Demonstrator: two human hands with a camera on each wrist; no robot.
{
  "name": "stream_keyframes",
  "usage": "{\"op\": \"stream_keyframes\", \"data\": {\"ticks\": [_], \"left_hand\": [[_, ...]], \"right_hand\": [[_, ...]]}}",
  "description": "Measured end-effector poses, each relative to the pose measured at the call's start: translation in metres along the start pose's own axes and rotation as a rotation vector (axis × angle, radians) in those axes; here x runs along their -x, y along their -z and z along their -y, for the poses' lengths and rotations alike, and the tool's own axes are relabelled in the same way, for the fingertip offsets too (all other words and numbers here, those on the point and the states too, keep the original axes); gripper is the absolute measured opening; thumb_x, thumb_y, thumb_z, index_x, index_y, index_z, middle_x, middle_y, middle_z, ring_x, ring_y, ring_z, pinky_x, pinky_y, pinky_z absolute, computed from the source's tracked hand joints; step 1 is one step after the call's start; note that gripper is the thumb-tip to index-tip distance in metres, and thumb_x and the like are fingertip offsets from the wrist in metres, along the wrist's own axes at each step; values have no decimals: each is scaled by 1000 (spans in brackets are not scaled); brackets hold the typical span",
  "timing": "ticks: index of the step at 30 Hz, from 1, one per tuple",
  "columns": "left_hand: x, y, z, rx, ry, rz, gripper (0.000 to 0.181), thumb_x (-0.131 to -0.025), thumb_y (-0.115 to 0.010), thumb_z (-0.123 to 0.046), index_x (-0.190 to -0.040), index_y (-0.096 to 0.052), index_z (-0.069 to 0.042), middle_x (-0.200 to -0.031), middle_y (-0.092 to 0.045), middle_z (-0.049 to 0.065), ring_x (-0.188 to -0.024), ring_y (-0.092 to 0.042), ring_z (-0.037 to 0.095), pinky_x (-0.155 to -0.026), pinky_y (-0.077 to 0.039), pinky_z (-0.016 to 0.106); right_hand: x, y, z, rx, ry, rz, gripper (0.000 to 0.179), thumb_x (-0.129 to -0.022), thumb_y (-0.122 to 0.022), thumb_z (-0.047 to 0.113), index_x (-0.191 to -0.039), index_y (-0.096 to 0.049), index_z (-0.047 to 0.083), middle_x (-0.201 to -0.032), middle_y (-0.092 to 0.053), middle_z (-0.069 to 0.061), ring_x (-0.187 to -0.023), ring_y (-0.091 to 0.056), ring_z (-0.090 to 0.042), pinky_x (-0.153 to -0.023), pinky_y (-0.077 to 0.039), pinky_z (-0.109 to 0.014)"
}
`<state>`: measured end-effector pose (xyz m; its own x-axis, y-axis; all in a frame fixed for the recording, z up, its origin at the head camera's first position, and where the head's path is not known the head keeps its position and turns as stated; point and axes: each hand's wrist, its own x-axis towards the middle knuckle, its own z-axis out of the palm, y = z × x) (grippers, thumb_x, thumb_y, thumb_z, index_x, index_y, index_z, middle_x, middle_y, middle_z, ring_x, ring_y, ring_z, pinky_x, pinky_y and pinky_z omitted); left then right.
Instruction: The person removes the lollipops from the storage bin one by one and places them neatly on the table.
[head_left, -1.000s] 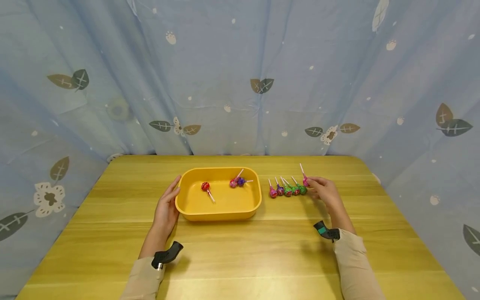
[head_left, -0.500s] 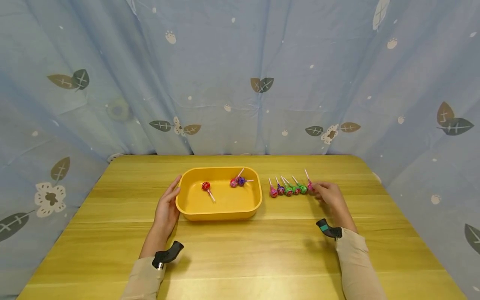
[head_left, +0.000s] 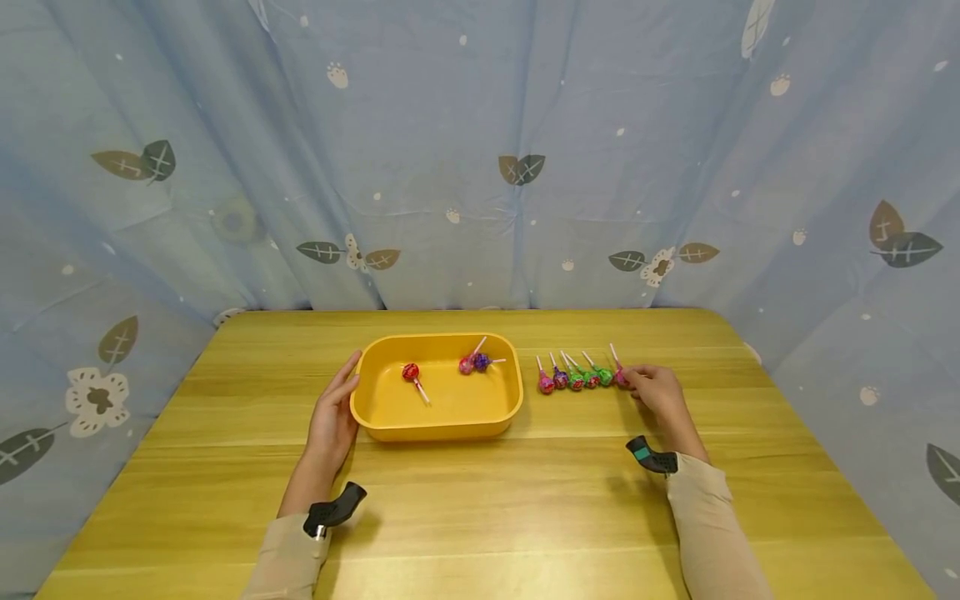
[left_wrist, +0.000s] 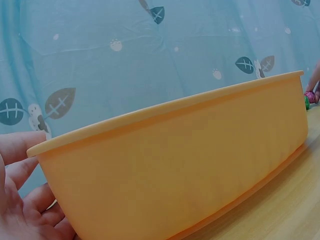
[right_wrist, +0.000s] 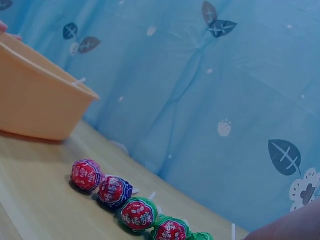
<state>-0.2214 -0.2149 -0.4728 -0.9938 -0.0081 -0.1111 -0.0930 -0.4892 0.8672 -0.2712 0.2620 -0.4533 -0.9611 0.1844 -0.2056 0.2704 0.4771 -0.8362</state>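
My right hand (head_left: pixel 660 392) pinches a pink lollipop (head_left: pixel 619 378) by its wrapped head at the right end of a row, its stick pointing up and away. Leftward in that row lie three green lollipops (head_left: pixel 575 382), a purple one (head_left: pixel 560 381) and another pink one (head_left: pixel 546 384). My left hand (head_left: pixel 333 417) rests with extended fingers against the left end of a yellow plastic tub (head_left: pixel 435 433); fingertips meet its rim in the left wrist view. Inside the tub are a red lollipop (head_left: pixel 411 372), a pink-red one (head_left: pixel 467 366) and a purple one (head_left: pixel 482 362).
Everything sits on a wooden table (head_left: pixel 480 508). Behind it hangs a blue patterned curtain (head_left: pixel 450 167) along the far edge and both sides. The row of lollipops begins just right of the tub.
My right hand has shifted slightly right and lowered the pink lollipop to the end of the row beside the green one. The left hand and tub have stayed put.
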Motion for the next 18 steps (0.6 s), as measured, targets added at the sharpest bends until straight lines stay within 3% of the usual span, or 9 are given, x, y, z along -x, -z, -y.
{"op": "stream_keyframes", "data": {"ticks": [5,12,18], "left_hand": [[0,0,0,7,3,-1,51,-105,-42,-21,-154,-28,-21,-160,-16,-6,-141,-23,13,-113,-24,32],[0,0,0,16,-4,2,51,-105,-41,-20,-154,-28,-20,-159,-16,-4,-141,-24,14,-113,-24,32],[-1,0,1,13,-5,6,51,-105,-41,-21,-154,-28,-21,-159,-17,-4,-141,-24,14,-112,-25,31]], "right_hand": [[1,-1,-2,62,27,-20,43,-100,-51,26,-126,-57,-8,-114,-59,-24,-86,-61,-23,-63,-50,-23],[1,-3,-2,146,43,-57,45,-99,-54,28,-124,-59,-8,-109,-61,-23,-70,-58,-16,-58,-46,-24],[2,-3,0,159,40,-48,45,-99,-53,29,-124,-59,-7,-108,-61,-23,-70,-58,-17,-59,-46,-26]]}}
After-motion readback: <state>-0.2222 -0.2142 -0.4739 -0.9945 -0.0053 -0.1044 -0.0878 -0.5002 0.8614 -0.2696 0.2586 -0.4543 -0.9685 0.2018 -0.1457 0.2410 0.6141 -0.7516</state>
